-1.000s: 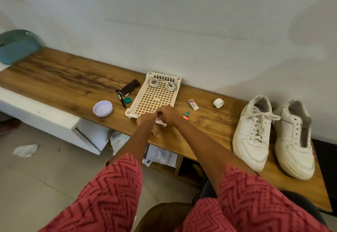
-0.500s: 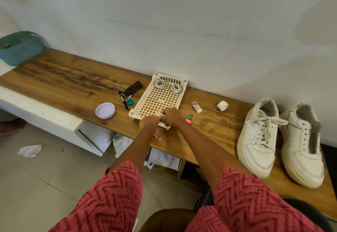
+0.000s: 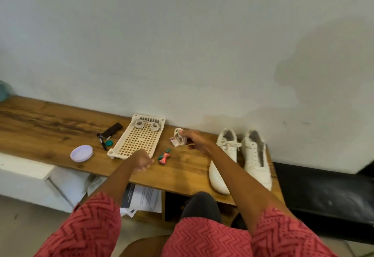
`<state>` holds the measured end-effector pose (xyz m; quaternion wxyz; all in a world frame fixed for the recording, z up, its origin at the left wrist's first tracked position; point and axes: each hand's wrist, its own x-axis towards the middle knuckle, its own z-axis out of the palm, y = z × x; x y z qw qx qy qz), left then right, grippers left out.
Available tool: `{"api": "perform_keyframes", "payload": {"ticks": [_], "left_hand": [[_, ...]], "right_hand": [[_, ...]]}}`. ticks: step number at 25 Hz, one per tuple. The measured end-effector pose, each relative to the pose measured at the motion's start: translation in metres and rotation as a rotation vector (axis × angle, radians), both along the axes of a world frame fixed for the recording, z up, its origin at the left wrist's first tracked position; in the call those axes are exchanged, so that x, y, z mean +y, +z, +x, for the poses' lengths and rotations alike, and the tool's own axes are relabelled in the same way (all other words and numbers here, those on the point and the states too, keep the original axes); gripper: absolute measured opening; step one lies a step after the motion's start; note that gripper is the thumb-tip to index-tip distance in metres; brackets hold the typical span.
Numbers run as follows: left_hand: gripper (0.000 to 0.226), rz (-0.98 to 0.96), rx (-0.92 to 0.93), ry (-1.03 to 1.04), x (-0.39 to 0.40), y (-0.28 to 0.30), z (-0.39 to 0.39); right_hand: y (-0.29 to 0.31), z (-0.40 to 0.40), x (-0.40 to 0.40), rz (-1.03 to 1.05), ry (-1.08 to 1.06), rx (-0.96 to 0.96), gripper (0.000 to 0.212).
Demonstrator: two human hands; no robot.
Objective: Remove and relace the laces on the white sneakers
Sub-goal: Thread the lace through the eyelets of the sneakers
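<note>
Right hand (image 3: 194,140) is holding a coiled white lace (image 3: 179,138), fingers (image 3: 185,133) pinching it above the desk (image 3: 50,123), between the tray (image 3: 139,137) and the sneakers (image 3: 238,155). Left hand (image 3: 142,160) is hovering near the tray's near edge, fingers curled, holding nothing visible.

No readable text, brand, number or sign anywhere. Printed papers (image 3: 141,197) under the near edge of the wooden bench (image 3: 50,127) carry lines of print, too small and blurred to read. The small packet (image 3: 174,141) on the bench right of the white tray (image 3: 139,135) shows a red mark, and the red wrapper (image 3: 164,158) near it has markings, none legible; the 2 white sneakers (image 3: 240,155) at the right show no logo lettering.
</note>
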<state>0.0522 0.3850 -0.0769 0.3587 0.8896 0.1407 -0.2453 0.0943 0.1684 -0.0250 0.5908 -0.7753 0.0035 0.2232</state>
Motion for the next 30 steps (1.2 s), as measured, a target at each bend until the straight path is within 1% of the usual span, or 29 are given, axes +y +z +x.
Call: {"api": "perform_keyframes", "payload": {"ticks": [2,3,4,6,8,10,12,14,17,19,21,22,24,26,28,30], "left_hand": [[0.020,-0.215,-0.259,0.067,-0.040,0.031,-0.007],[0.016,-0.306,-0.365,0.078,-0.060,0.050,-0.012],[0.014,-0.410,-0.428,0.096,-0.080,0.069,-0.020],[0.022,-0.547,-0.467,0.100,-0.119,0.098,-0.034],[0.021,-0.514,-0.465,0.092,-0.145,0.114,-0.038],[0.020,-0.496,-0.474,0.069,-0.168,0.129,-0.040],[0.019,-0.535,-0.494,0.036,-0.191,0.148,-0.039],[0.020,-0.554,-0.509,0.005,-0.212,0.165,-0.039],[0.018,-0.499,-0.560,0.008,-0.234,0.177,-0.038],[0.016,-0.450,-0.613,0.059,-0.236,0.181,-0.037],[0.016,-0.511,-0.638,0.139,-0.230,0.183,-0.035],[0.017,-0.552,-0.639,0.166,-0.227,0.186,-0.035],[0.018,-0.594,-0.643,0.179,-0.222,0.190,-0.036],[0.016,-0.627,-0.648,0.173,-0.220,0.194,-0.037],[0.015,-0.651,-0.651,0.187,-0.219,0.198,-0.037],[0.012,-0.652,-0.675,0.266,-0.213,0.199,-0.032]], "right_hand": [[0.025,-0.023,-0.024,-0.003,0.000,-0.049,0.006],[0.036,-0.031,-0.032,-0.012,0.007,-0.067,0.009],[0.043,-0.040,-0.038,-0.018,0.012,-0.084,0.011],[0.059,-0.065,-0.055,-0.036,-0.015,-0.153,0.013],[0.068,-0.079,-0.073,-0.050,-0.119,-0.249,0.021],[0.078,-0.088,-0.096,-0.091,-0.205,-0.410,0.031],[0.088,-0.091,-0.120,-0.174,-0.225,-0.613,0.023],[0.100,-0.092,-0.143,-0.220,-0.271,-0.727,0.016],[0.113,-0.092,-0.169,-0.221,-0.303,-0.731,0.016],[0.120,-0.091,-0.181,-0.102,-0.334,-0.667,0.015],[0.125,-0.091,-0.185,0.065,-0.404,-0.578,0.014],[0.128,-0.091,-0.183,0.101,-0.402,-0.542,0.014],[0.131,-0.092,-0.171,0.061,-0.298,-0.511,0.020],[0.131,-0.091,-0.154,0.031,-0.207,-0.534,0.030],[0.129,-0.087,-0.141,0.068,-0.277,-0.561,0.024],[0.127,-0.081,-0.134,0.149,-0.432,-0.538,0.015]]}}
